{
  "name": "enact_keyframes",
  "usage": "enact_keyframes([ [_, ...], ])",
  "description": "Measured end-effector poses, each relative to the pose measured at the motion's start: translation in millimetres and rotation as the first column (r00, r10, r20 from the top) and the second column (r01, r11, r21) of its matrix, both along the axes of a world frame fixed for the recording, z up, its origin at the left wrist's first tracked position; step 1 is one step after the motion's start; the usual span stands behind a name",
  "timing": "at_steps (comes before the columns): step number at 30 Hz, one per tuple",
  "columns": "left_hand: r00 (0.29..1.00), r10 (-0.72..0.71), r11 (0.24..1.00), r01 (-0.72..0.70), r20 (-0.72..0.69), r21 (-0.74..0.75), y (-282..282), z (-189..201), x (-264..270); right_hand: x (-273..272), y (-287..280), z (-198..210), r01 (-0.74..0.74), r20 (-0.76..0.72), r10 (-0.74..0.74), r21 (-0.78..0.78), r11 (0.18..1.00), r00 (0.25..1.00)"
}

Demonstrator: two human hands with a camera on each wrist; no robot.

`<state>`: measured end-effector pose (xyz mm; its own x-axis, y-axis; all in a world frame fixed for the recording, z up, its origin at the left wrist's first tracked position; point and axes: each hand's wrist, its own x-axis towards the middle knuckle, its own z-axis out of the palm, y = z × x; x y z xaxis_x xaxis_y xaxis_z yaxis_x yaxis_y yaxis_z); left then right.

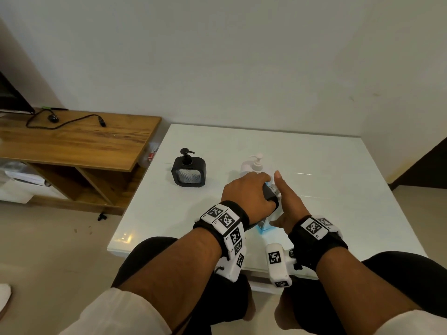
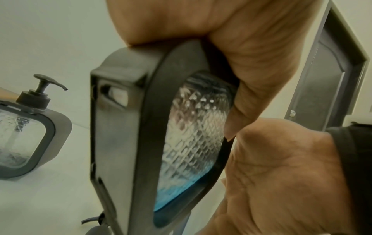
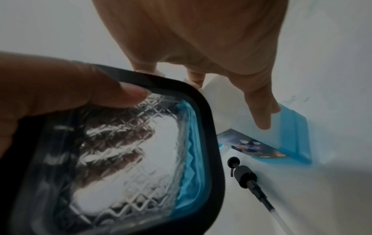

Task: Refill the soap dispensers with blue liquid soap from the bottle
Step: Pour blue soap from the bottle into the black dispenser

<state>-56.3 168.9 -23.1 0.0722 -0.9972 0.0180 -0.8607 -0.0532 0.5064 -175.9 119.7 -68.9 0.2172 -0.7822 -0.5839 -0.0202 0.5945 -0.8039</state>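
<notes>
My left hand (image 1: 244, 194) grips a black-framed soap dispenser (image 1: 269, 193) from above, thumb on its patterned clear window (image 2: 191, 143). A little blue soap (image 3: 187, 159) sits in its bottom. Its pump (image 3: 244, 175) with the tube lies on the table beside it. Just right of it, my right hand (image 1: 290, 204) has the thumb stretched out and straight fingers (image 3: 261, 119) lying against the soap bottle (image 3: 292, 135), which holds blue liquid low down and is mostly hidden in the head view. A second black dispenser (image 1: 188, 171) stands to the left with its pump on.
A white pump bottle (image 1: 251, 165) stands just behind my hands on the white glossy table (image 1: 338, 177). A wooden shelf unit (image 1: 72, 141) with a cable stands left of the table. A dark door (image 2: 322, 79) is off to the right.
</notes>
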Motion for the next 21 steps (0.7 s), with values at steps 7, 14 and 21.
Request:
enact_keyframes([
  [7, 1.000, -0.010, 1.000, 0.010, 0.001, -0.005, -1, -1, 4, 10, -2, 2, 0.057, -0.109, -0.059, -0.020, 0.998, 0.992],
  [14, 1.000, -0.011, 1.000, 0.011, -0.008, -0.002, -1, -1, 4, 0, 1, -3, -0.018, 0.031, 0.017, 0.034, 0.999, 0.999],
  [21, 1.000, -0.015, 1.000, 0.015, -0.003, -0.014, 0, -1, 5, 4, 2, 1, 0.061, -0.039, -0.062, -0.019, 0.998, 0.997],
])
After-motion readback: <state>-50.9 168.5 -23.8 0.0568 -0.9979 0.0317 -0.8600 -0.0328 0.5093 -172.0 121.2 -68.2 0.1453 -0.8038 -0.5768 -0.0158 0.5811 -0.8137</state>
